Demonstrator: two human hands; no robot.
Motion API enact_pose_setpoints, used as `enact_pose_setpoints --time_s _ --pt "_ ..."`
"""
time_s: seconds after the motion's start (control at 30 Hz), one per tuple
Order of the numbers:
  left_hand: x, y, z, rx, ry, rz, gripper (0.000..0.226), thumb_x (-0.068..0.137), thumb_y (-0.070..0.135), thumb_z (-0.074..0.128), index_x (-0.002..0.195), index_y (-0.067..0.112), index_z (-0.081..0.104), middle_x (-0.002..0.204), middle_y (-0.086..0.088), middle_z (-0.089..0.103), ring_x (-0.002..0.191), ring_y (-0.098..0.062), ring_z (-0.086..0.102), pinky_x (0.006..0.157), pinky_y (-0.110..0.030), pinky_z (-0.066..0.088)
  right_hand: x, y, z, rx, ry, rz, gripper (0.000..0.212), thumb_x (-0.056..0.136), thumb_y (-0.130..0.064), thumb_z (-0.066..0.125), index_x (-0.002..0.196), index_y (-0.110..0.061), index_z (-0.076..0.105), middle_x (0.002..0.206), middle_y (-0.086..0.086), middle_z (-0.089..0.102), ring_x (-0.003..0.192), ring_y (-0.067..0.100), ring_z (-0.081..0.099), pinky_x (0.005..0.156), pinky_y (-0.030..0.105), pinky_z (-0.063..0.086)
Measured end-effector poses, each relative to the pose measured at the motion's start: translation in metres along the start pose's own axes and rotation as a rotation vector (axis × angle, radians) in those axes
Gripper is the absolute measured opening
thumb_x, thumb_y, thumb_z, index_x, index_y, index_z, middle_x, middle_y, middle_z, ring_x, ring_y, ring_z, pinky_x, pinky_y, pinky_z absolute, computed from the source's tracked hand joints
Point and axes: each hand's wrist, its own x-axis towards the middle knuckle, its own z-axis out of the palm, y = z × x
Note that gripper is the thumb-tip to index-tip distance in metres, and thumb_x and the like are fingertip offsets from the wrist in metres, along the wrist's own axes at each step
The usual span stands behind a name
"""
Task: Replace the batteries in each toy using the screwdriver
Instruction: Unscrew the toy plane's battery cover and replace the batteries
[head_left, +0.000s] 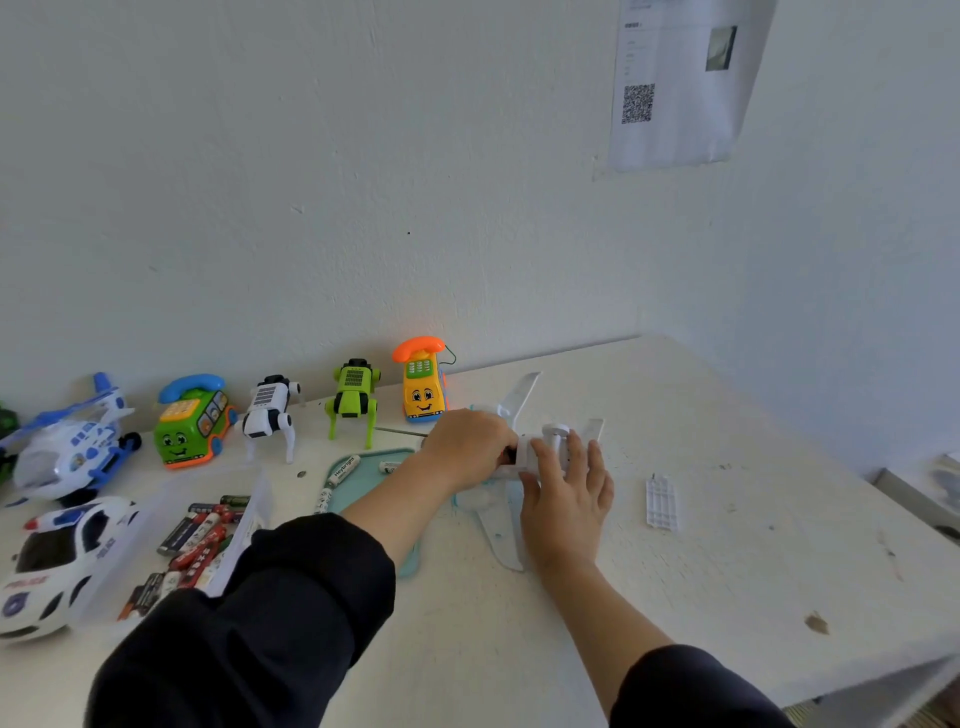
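Left hand (467, 441) fingers curled on white toy plane (540, 452), right hand (566, 493) fingers flat atop.

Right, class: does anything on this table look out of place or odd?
A white ribbed battery cover lies loose on the table, right of the white toy plane both hands hold. One battery lies over the teal tray's edge.

"Heybright" on battery (343, 471), "POLICE" on car (57, 564)
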Motion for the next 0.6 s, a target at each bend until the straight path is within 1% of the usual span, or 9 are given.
enact_pose_setpoints --time_s 0.2,0.27,0.33,0.4,0.47,0.5,0.53,0.57,0.6 --pt "-0.005 -0.001 0.002 -0.037 -0.004 0.007 0.022 0.094 0.02 0.045 0.104 0.017 0.065 0.105 -0.002 0.059 0.093 -0.027 0.059 0.062 -0.031 0.031 0.001 0.001 0.0 -0.02 0.002 -0.021 0.038 0.08 -0.015 0.071 0.116 -0.02 0.06 0.137 0.018 0.047 0.13 0.045 0.036 0.101 0.06 0.029" --pt "-0.009 -0.005 0.005 -0.087 0.013 0.003 0.022 0.094 0.022 0.046 0.104 0.017 0.064 0.105 -0.001 0.058 0.095 -0.026 0.058 0.062 -0.032 0.036 0.001 0.001 0.0 -0.012 -0.001 -0.048 0.038 0.082 -0.016 0.07 0.118 -0.02 0.059 0.138 0.018 0.046 0.131 0.045 0.034 0.103 0.06 0.026" --pt "-0.014 -0.01 0.007 -0.163 0.068 -0.028 0.02 0.092 0.023 0.049 0.103 0.018 0.065 0.105 0.001 0.06 0.096 -0.023 0.058 0.067 -0.034 0.044 0.001 0.0 0.0 -0.013 -0.017 -0.063 0.036 0.086 -0.018 0.065 0.122 -0.02 0.058 0.142 0.017 0.042 0.136 0.042 0.028 0.107 0.058 0.017" --pt "-0.02 -0.016 0.005 -0.312 0.167 -0.102 0.016 0.089 0.022 0.055 0.099 0.017 0.066 0.098 0.002 0.062 0.089 -0.019 0.059 0.07 -0.033 0.047 0.001 0.002 -0.002 -0.024 -0.059 -0.057 0.036 0.093 -0.022 0.055 0.129 -0.022 0.052 0.15 0.014 0.03 0.141 0.037 0.014 0.111 0.053 0.004" --pt "-0.029 -0.021 -0.005 -0.552 0.316 -0.215 0.008 0.085 0.016 0.062 0.091 0.015 0.067 0.085 0.003 0.063 0.074 -0.014 0.057 0.069 -0.032 0.048 0.001 0.003 -0.004 -0.025 -0.102 -0.044 0.038 0.097 -0.028 0.045 0.136 -0.025 0.045 0.155 0.011 0.015 0.144 0.032 -0.001 0.112 0.048 -0.008" --pt "-0.036 -0.027 -0.012 -0.659 0.395 -0.279 0.005 0.084 0.013 0.064 0.088 0.014 0.066 0.078 0.004 0.062 0.067 -0.011 0.056 0.067 -0.031 0.048 0.001 0.003 -0.004 -0.026 -0.105 -0.04 0.039 0.098 -0.029 0.043 0.137 -0.027 0.042 0.156 0.012 0.011 0.144 0.031 -0.004 0.112 0.048 -0.011" --pt "-0.043 -0.035 -0.02 -0.727 0.458 -0.346 0.004 0.083 0.011 0.065 0.085 0.015 0.065 0.074 0.005 0.061 0.064 -0.009 0.056 0.066 -0.03 0.048 0.001 0.003 -0.004 -0.027 -0.102 -0.039 0.04 0.097 -0.029 0.046 0.137 -0.027 0.042 0.156 0.014 0.009 0.144 0.032 -0.004 0.112 0.051 -0.01" --pt "-0.051 -0.045 -0.028 -0.725 0.478 -0.417 0.005 0.083 0.012 0.065 0.084 0.016 0.062 0.074 0.005 0.061 0.065 -0.01 0.056 0.065 -0.029 0.047 0.001 0.003 -0.004 -0.035 -0.088 -0.041 0.042 0.095 -0.028 0.051 0.136 -0.028 0.042 0.155 0.017 0.01 0.143 0.035 -0.001 0.111 0.056 -0.006" --pt "-0.062 -0.059 -0.035 -0.655 0.465 -0.483 0.005 0.084 0.015 0.064 0.084 0.017 0.059 0.075 0.003 0.061 0.068 -0.014 0.058 0.065 -0.029 0.046 0.0 0.001 -0.002 -0.042 -0.064 -0.051 0.046 0.092 -0.026 0.056 0.135 -0.029 0.042 0.154 0.019 0.012 0.142 0.037 0.003 0.11 0.061 -0.001"
